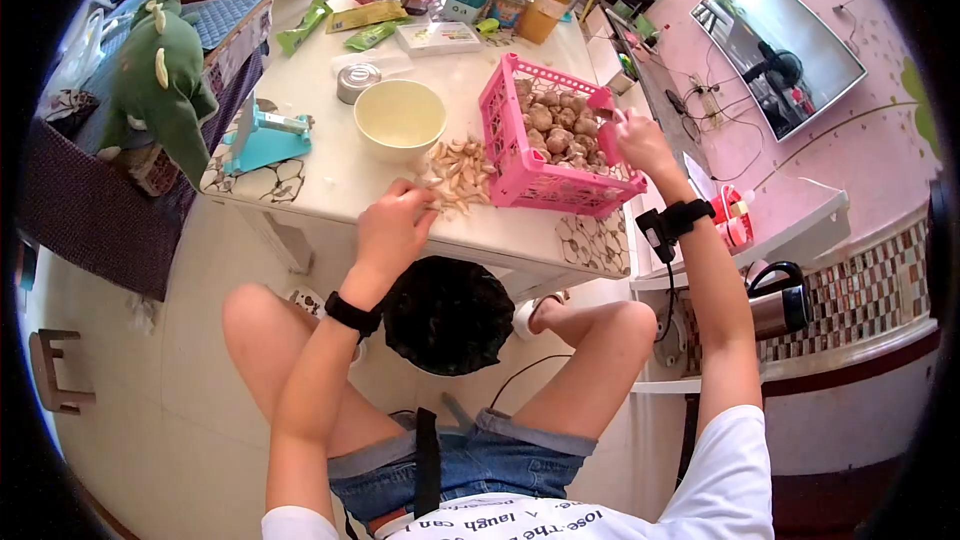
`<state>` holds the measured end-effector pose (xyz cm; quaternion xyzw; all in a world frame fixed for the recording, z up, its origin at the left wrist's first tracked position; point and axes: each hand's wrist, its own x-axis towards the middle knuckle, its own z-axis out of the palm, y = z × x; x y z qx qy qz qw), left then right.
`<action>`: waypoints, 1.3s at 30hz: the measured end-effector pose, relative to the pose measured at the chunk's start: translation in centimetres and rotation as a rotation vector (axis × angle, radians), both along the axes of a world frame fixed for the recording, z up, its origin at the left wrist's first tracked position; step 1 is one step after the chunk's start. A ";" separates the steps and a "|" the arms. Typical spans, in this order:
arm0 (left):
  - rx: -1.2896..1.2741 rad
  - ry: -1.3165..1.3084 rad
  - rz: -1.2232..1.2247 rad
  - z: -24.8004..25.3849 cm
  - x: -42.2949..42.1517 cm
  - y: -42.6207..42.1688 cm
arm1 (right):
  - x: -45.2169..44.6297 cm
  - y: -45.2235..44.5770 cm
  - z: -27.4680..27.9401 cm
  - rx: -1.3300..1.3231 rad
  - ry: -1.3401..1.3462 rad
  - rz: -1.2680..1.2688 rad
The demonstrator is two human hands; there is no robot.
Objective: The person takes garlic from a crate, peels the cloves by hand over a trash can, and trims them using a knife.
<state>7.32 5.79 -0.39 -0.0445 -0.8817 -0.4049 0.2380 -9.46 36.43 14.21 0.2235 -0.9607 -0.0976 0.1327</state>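
A pink plastic basket (pixel 530 180) full of whole garlic bulbs (pixel 560 125) stands on the white table. My right hand (pixel 645 145) is at its right side, fingers closed over the rim; the fingertips are partly hidden. Left of the basket lies a loose pile of garlic cloves (pixel 462 172). At the near edge of that pile is my left hand (pixel 395 225), its fingers curled in a pinch. Whatever is between those fingertips is too small to make out. Just behind the cloves sits a cream bowl (pixel 400 118).
Below the table edge, between my knees, stands a black-lined bin (pixel 450 315). A teal stand (pixel 268 140) and a tin (pixel 358 82) are left of the bowl. Jars, packets and bottles (pixel 545 12) crowd the far end. An electric kettle (pixel 780 300) stands at right.
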 end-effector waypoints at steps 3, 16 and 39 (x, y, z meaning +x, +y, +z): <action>-0.054 -0.014 0.043 -0.1 -0.2 0.5 | 1.2 0.2 0.9 -0.340 0.037 -0.108; -0.212 0.016 0.079 0.4 -0.2 1.7 | 12.0 -0.2 1.5 -0.642 -0.003 0.046; 0.484 0.152 -0.151 2.9 4.0 6.0 | 20.8 -6.0 -4.4 -0.787 -0.480 0.210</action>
